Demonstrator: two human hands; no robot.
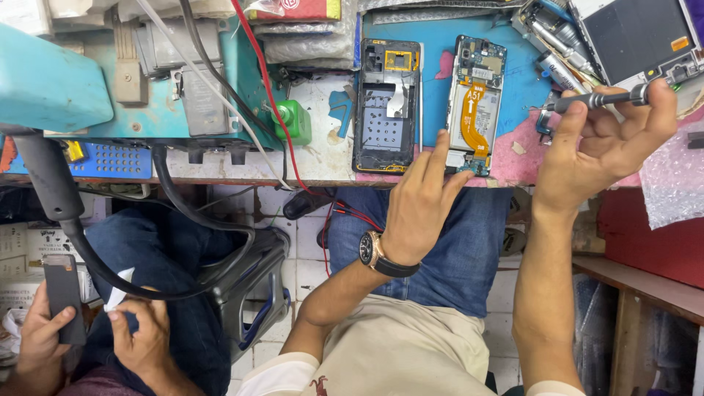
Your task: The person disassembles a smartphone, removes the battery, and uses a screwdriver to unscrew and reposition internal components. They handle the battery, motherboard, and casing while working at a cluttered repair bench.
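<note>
The person sits at a cluttered worktop (323,158) with both hands up over its near edge. The left hand (419,205), a watch (372,249) on its wrist, reaches forward with the fingers loosely open; the fingertips rest on the near end of an opened phone (475,103) and grip nothing. That phone lies flat on the blue mat (440,44), its back off, an orange flex cable (469,121) running down over the battery.

The right hand (598,150) is raised to the right of the phone, closed around a slim metal screwdriver (598,99). Thumb and fingers pinch the shaft, and the tool lies nearly level, tip pointing left and hanging in the air just right of the phone, not touching it.

Just left of the phone lies its black frame (387,103), also flat, the two side by side and close together. Further left stands a small green bottle (295,121), with a red wire (275,110) running down past it and off the near edge. A white screen panel (634,37) sits at the far right, above the screwdriver, with more tools (557,44) beside it.

At the near left, another person's hands are low by their lap; one holds a dark phone (62,297).
</note>
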